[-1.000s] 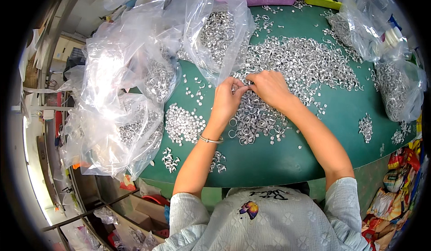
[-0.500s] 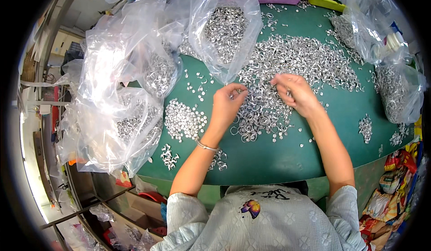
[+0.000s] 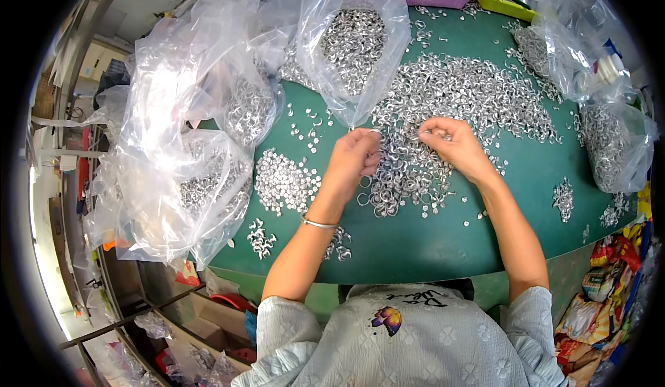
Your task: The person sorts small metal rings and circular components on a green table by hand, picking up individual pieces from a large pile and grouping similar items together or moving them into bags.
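I judge single-piece handling in hand, calling next for a careful pinch: left hand (image 3: 353, 157) pinching a small silver metal piece (image 3: 375, 131) at nine o'clock, right hand (image 3: 456, 148), grip unreadable, at two, around the silver metal-ring heap (image 3: 405, 182) on the green worktop (image 3: 415, 259).

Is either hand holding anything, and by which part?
The left hand seems to pinch a small silvery piece, part gripped unclear; whether the right hand holds anything cannot be told.

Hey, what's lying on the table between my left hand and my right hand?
The head view shows a heap of loose silver-coloured metal rings between your left hand and right hand, on the green tabletop.
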The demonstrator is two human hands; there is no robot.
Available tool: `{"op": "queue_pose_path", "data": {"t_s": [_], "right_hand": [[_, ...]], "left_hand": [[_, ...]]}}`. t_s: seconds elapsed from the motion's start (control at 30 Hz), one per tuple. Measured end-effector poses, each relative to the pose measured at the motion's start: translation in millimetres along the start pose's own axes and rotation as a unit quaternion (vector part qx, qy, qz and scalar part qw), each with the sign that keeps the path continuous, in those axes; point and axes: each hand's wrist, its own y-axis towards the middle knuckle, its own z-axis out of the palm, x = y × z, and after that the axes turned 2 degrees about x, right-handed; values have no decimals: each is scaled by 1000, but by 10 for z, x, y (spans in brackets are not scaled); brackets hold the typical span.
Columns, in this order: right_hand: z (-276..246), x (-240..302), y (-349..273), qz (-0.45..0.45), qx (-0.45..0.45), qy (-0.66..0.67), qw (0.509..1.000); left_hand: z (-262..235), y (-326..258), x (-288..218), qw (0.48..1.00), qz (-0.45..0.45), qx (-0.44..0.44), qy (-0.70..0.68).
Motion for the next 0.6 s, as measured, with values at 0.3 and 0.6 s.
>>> {"op": "queue_pose_path", "data": {"t_s": [0.3, 0.6], "right_hand": [[-124, -122, -131, 36, 136, 564, 814], [-109, 27, -5, 54, 55, 379, 922]], "left_hand": [[-98, -111, 19, 988, 69, -73, 121], [-135, 194, 142, 773, 321, -120, 534]]}}
